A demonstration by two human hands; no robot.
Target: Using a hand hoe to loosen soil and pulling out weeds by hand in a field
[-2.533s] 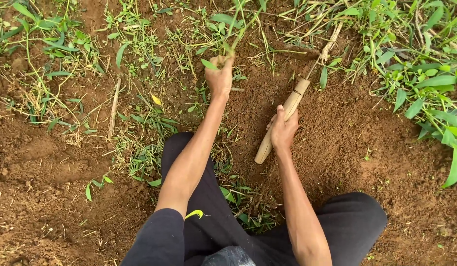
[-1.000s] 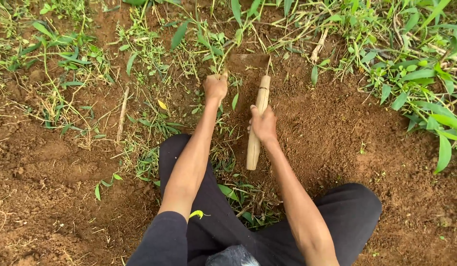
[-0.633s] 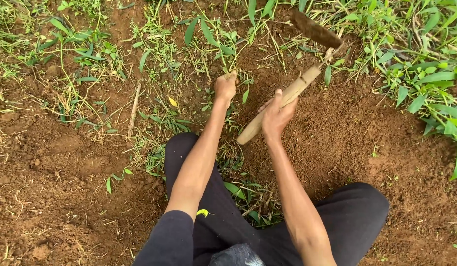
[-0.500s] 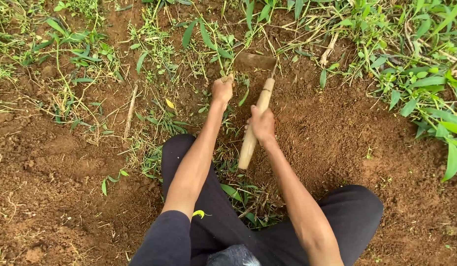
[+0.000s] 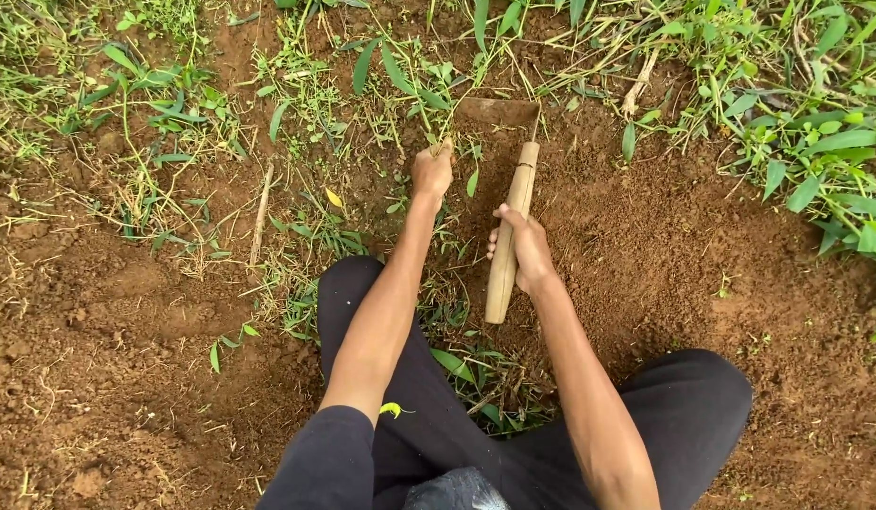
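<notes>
My left hand (image 5: 431,172) is stretched forward and closed around the stems of a green weed (image 5: 436,109) growing in the red-brown soil. My right hand (image 5: 523,247) grips the pale wooden handle (image 5: 509,236) of a short hoe. The handle points away from me and its soil-covered blade (image 5: 499,111) lies flat on the earth just right of the weed. I am squatting, with my knees in black trousers (image 5: 679,411) at the bottom of the view.
Loose bare soil (image 5: 665,236) spreads to the right of the hoe and at the lower left. Grass and leafy weeds (image 5: 816,113) crowd the top and right edges. A dry stick (image 5: 260,212) lies left of my left arm. Cut leaves lie between my knees.
The hoe has swung up to the right and come back down several times. Now its blade rests on the soil beside the weed. My left hand has kept hold of the weed throughout.
</notes>
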